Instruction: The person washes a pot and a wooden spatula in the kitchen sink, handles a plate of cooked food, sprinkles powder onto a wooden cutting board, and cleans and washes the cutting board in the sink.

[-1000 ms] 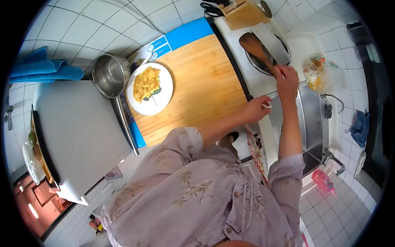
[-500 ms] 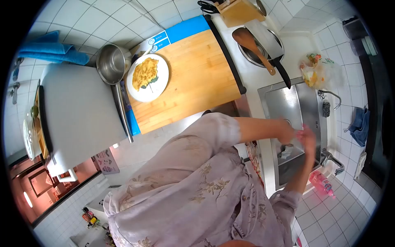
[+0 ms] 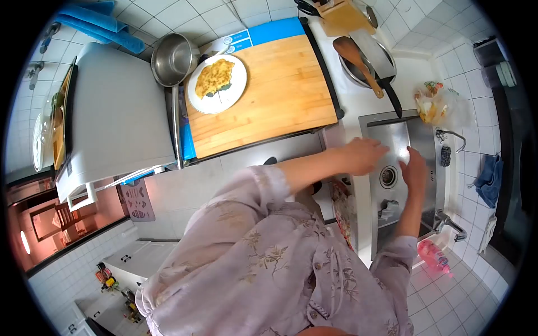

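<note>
Both my hands are over the steel sink (image 3: 384, 231). My left hand (image 3: 364, 157) hangs above its near edge, fingers stretched loosely to the right, holding nothing visible. My right hand (image 3: 413, 169) is over the basin, thumb and fingers apart, also with nothing visible in it. A small gap separates the two hands. Between them and slightly below shows the round drain (image 3: 388, 177). A greyish crumpled item (image 3: 388, 210), whose kind I cannot make out, lies lower in the basin. The tap (image 3: 451, 223) stands at the sink's far side.
A white plate (image 3: 238, 89) with an omelette (image 3: 214, 77) rests on a wooden board (image 3: 280, 95). Beside it is a steel saucepan (image 3: 172, 59). A wooden spatula (image 3: 354, 59) and a cleaver (image 3: 374, 56) lie across a pan. A plastic bag (image 3: 443, 106) and pink bottle (image 3: 432, 255) flank the sink.
My hands were touching over the sink and have come apart. The left moved left and up, the right slightly up. The drain is now uncovered, and the whole view has shifted.
</note>
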`<state>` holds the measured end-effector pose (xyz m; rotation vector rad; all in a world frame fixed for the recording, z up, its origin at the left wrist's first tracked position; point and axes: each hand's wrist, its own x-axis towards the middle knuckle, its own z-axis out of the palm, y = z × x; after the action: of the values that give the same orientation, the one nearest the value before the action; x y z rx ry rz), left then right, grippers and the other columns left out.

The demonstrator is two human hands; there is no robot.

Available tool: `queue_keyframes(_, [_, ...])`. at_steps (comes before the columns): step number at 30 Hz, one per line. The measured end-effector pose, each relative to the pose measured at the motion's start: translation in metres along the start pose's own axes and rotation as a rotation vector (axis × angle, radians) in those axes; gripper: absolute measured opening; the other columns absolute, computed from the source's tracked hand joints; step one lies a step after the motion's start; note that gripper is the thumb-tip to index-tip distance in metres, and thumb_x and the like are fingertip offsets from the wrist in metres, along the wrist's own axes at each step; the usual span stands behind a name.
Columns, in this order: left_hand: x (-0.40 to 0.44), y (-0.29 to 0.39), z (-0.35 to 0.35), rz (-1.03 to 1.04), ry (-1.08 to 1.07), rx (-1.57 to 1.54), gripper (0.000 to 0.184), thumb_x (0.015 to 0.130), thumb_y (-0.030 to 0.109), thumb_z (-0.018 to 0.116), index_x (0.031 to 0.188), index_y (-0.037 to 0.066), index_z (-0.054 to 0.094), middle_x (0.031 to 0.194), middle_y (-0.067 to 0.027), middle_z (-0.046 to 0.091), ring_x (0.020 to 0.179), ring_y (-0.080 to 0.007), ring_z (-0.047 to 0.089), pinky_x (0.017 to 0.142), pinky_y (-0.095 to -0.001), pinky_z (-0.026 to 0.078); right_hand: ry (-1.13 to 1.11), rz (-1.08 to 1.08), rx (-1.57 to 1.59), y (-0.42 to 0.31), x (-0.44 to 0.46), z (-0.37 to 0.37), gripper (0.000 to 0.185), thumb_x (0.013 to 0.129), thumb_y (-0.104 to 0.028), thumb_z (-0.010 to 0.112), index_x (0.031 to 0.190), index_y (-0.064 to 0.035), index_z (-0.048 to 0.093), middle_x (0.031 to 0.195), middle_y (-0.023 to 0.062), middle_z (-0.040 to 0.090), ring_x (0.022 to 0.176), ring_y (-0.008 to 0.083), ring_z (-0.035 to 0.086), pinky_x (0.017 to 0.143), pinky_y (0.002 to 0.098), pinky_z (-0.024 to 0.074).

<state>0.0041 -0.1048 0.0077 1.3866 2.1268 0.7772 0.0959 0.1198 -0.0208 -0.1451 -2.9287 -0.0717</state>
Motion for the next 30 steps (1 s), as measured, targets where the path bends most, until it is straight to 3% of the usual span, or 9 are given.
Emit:
queue_keyframes(2, [-0.051, -0.040, 0.003, -0.062, 0.230, -0.354, 0.049, 0.076, 0.018, 0.060, 0.120, 0.007, 0.044, 0.116, -0.0178, 0.050, 0.105, -0.0279, 0.050, 0.089, -0.0358, 0.040, -0.288, 0.269, 0.883, -0.026, 0.014, 0.022, 0.032, 0.079, -0.016, 0.058, 0.106, 0.0001, 0.055, 0.082, 0.0103, 0.063, 0.073, 0.0151, 0.060, 0.067, 0.0277, 0.0474])
queue_keyframes(4, [-0.100, -0.081, -0.005, -0.207, 0.367, -0.320, 0.044, 0.077, 0.017, 0.060, 0.118, 0.006, 0.047, 0.116, -0.0181, 0.050, 0.105, -0.0265, 0.050, 0.087, -0.0353, 0.042, -0.509, 0.392, 1.410, -0.094, 0.034, -0.001, 0.031, 0.083, -0.013, 0.054, 0.112, -0.0021, 0.050, 0.085, 0.0085, 0.061, 0.078, 0.0120, 0.059, 0.067, 0.0232, 0.0466])
queue_keyframes(6, [-0.145, -0.128, -0.005, -0.459, 0.513, -0.530, 0.039, 0.079, 0.014, 0.059, 0.115, 0.005, 0.048, 0.111, -0.0150, 0.053, 0.102, -0.0223, 0.052, 0.086, -0.0321, 0.043, -0.431, 0.086, 1.177, -0.150, 0.056, 0.031, 0.031, 0.083, -0.013, 0.054, 0.111, -0.0011, 0.050, 0.085, 0.0090, 0.061, 0.076, 0.0114, 0.059, 0.065, 0.0218, 0.0469])
queue_keyframes(10, [-0.229, -0.184, -0.025, -0.548, 0.787, -0.649, 0.033, 0.078, 0.010, 0.060, 0.109, 0.003, 0.050, 0.097, -0.0074, 0.056, 0.092, -0.0172, 0.053, 0.083, -0.0284, 0.042, -0.538, 0.232, 1.530, -0.292, 0.119, 0.062, 0.039, 0.080, -0.016, 0.056, 0.113, 0.0019, 0.048, 0.080, 0.0098, 0.061, 0.068, 0.0129, 0.059, 0.057, 0.0234, 0.0476])
queue_keyframes(15, [-0.301, -0.225, -0.049, -0.829, 1.158, -0.347, 0.042, 0.075, 0.003, 0.056, 0.115, 0.000, 0.042, 0.112, -0.0121, 0.049, 0.100, -0.0196, 0.049, 0.086, -0.0304, 0.039, -0.607, 0.480, 1.549, -0.401, 0.171, 0.086, 0.032, 0.082, -0.014, 0.056, 0.108, 0.0021, 0.047, 0.081, 0.0080, 0.058, 0.064, 0.0138, 0.058, 0.056, 0.0242, 0.0494])
queue_keyframes(19, [-0.303, -0.244, -0.064, -0.734, 1.304, -0.838, 0.044, 0.075, 0.001, 0.055, 0.116, -0.001, 0.040, 0.112, -0.0129, 0.049, 0.099, -0.0204, 0.050, 0.088, -0.0310, 0.038, -0.565, 0.542, 1.449, -0.431, 0.186, 0.096, 0.025, 0.081, -0.011, 0.055, 0.102, 0.0019, 0.049, 0.080, 0.0088, 0.058, 0.064, 0.0146, 0.058, 0.051, 0.0259, 0.0500])
queue_keyframes(22, [-0.300, -0.262, -0.067, -0.616, 1.224, -1.135, 0.030, 0.080, 0.000, 0.049, 0.110, 0.000, 0.047, 0.104, -0.0068, 0.053, 0.095, -0.0169, 0.052, 0.078, -0.0272, 0.044, -0.492, 0.537, 1.404, -0.432, 0.184, 0.103, 0.022, 0.080, -0.008, 0.056, 0.099, 0.0000, 0.051, 0.081, 0.0096, 0.058, 0.064, 0.0158, 0.059, 0.050, 0.0265, 0.0509])
queue_keyframes(25, [-0.300, -0.255, -0.075, -0.757, 1.251, -1.236, 0.026, 0.081, 0.000, 0.048, 0.106, 0.008, 0.051, 0.097, -0.0017, 0.055, 0.086, -0.0132, 0.054, 0.069, -0.0263, 0.047, -0.455, 0.504, 1.527, -0.431, 0.177, 0.083, 0.023, 0.080, -0.007, 0.054, 0.101, -0.0013, 0.050, 0.084, 0.0099, 0.058, 0.066, 0.0163, 0.059, 0.052, 0.0269, 0.0517])
queue_keyframes(30, [-0.292, -0.212, -0.088, -0.615, 1.314, -1.384, 0.026, 0.083, 0.007, 0.050, 0.109, 0.009, 0.047, 0.097, -0.0032, 0.054, 0.083, -0.0126, 0.054, 0.068, -0.0261, 0.047, -0.416, 0.555, 1.668, -0.408, 0.160, 0.047, 0.030, 0.078, -0.006, 0.050, 0.107, 0.0012, 0.047, 0.091, 0.0118, 0.056, 0.074, 0.0195, 0.060, 0.060, 0.0293, 0.0527])
